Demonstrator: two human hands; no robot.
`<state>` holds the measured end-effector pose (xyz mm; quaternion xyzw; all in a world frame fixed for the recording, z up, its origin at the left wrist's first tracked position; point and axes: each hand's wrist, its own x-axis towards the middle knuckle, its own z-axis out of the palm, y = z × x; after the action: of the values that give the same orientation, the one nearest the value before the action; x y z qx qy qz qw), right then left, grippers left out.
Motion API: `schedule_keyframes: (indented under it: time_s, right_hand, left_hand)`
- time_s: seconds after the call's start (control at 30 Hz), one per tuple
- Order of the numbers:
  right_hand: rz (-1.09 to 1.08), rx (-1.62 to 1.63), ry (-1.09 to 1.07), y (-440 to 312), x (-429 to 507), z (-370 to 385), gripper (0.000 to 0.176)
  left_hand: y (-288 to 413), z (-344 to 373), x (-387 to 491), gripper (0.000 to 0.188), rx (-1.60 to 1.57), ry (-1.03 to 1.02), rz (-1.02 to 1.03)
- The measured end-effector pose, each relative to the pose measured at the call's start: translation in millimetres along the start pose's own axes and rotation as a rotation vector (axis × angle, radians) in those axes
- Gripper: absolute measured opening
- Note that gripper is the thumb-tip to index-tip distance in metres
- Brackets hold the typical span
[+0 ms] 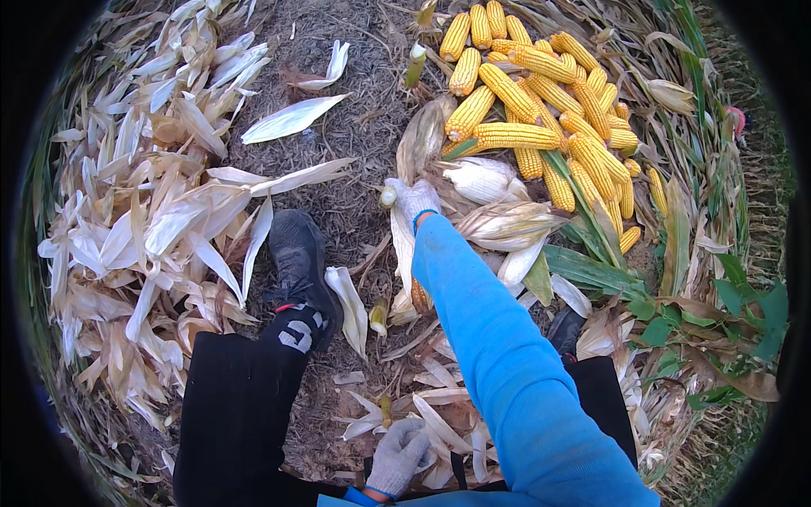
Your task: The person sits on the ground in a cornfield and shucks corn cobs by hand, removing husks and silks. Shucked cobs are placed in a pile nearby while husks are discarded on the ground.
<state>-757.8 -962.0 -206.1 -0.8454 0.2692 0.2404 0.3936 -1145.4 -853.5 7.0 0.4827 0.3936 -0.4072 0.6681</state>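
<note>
My right hand (415, 198), in a whitish knit glove, reaches forward to dry corn husk beside a pale cut stalk end (388, 196). Its palm and most fingers are hidden, so its grip is unclear. Just right of it lie unhusked corn ears, a whitish one (485, 180) and a browner one (510, 225). Under my blue sleeve, a partly bared ear (420, 295) shows orange kernels. Close to my body, my left hand (399, 456), also gloved, has curled fingers above scattered husk; whether anything is inside cannot be seen.
Husked yellow corn cobs (538, 120) are heaped at the upper right. A large pile of stripped husks (146, 234) lies left of my shoe (298, 266). Cut stalk stubs (415, 65) stick up from the soil. Green leafy plants (671, 323) grow at right.
</note>
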Motion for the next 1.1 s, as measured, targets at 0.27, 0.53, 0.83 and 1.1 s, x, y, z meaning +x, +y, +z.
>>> schedule_keyframes:
  time_s: [0.27,0.53,0.83,1.1]
  right_hand:
    - [-0.221,0.451,-0.158,10.7,-5.3,-24.0,0.051]
    - [-0.138,1.040,-0.386,68.3,-186.7,-86.8,0.034]
    - [0.015,0.605,-0.772,136.9,-443.7,-168.3,0.043]
    - [-0.696,-0.608,-0.353,209.4,-520.6,-129.7,0.064]
  left_hand:
    - [0.3,-4.4,2.1,0.029,-0.043,0.014,-0.010]
    - [-14.7,-7.5,-12.3,0.033,0.016,-0.055,0.102]
    - [28.9,-12.6,-14.8,0.066,-0.728,-0.154,0.234]
    - [15.9,-38.6,-24.0,0.046,-0.549,-0.141,0.637]
